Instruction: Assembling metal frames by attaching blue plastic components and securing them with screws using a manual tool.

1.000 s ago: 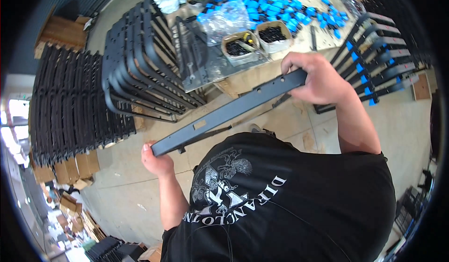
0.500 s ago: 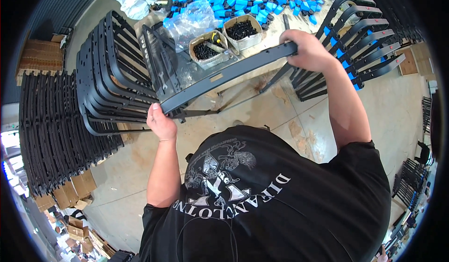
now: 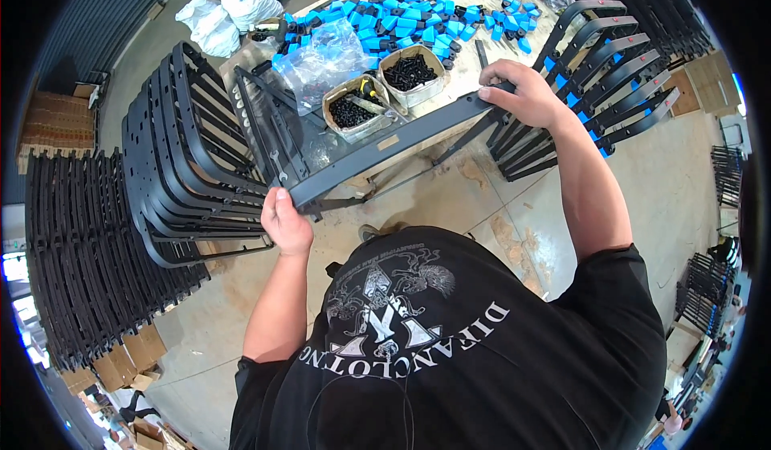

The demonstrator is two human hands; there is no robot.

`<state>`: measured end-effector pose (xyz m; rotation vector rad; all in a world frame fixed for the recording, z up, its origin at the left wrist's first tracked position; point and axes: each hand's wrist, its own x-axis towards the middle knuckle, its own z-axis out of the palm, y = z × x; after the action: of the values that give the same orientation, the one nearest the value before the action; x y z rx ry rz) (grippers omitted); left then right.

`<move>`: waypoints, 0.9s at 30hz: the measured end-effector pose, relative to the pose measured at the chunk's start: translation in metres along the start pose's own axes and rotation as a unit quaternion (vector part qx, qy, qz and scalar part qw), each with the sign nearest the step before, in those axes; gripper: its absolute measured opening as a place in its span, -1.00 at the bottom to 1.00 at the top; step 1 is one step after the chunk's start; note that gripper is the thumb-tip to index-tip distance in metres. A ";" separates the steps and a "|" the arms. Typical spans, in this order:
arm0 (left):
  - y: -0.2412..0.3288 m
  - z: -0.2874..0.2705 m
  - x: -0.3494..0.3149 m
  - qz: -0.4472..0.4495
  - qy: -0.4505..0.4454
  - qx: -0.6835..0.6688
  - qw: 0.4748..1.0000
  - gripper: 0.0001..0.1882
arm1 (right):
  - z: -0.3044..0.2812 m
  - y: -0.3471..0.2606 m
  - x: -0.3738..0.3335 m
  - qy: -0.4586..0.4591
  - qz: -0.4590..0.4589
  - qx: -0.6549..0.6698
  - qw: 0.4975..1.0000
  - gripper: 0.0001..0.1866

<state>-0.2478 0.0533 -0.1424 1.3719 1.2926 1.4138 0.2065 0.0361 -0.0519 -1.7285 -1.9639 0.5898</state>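
Note:
A long black metal bar (image 3: 353, 163) with a small rectangular slot near its middle is held slantwise between my hands, in front of the worktable. My left hand (image 3: 287, 223) is closed on its nearer left end, thumb on top. At its farther right end my right hand (image 3: 522, 95) wraps over it, thumb along the upper face. The underside of the bar and most of my fingertips are hidden. Just beyond it on the table stand two cartons of small black parts, the left carton (image 3: 359, 131) also holding a yellow-and-black tool (image 3: 369, 89) and the right carton (image 3: 431, 89).
Blue-and-black plastic pieces (image 3: 401, 20) are heaped on the table (image 3: 470, 65) behind a clear plastic bag (image 3: 321, 69). A wrench (image 3: 279, 165) lies at the table's left. Curved black frames (image 3: 173, 161) stand stacked to the left, with more black frames (image 3: 614, 57) to the right.
The view has shifted, so the table and stacks sit lower in it. Relative to the cartons, the bar is slightly closer. Both hands keep their hold on its ends.

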 end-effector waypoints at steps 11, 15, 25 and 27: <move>-0.035 0.002 0.073 -0.020 0.026 -0.047 0.998 -0.59 | 0.015 -0.003 0.097 0.038 0.109 -0.017 0.993 -0.44; -0.034 0.003 0.083 -0.007 0.008 -0.038 0.999 -0.59 | 0.013 -0.009 0.121 -0.006 0.186 -0.027 0.982 -0.43; -0.033 0.006 0.078 -0.067 0.058 -0.062 0.994 -0.61 | 0.023 -0.001 0.114 0.118 0.143 -0.045 0.982 -0.60; -0.042 0.007 0.078 -0.050 0.088 -0.058 0.993 -0.64 | 0.018 0.000 0.113 0.113 0.128 -0.049 0.984 -0.57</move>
<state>-0.2556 0.1385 -0.1675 1.1108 1.3503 1.5429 0.1833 0.1483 -0.0602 -2.0296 -1.6534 0.3669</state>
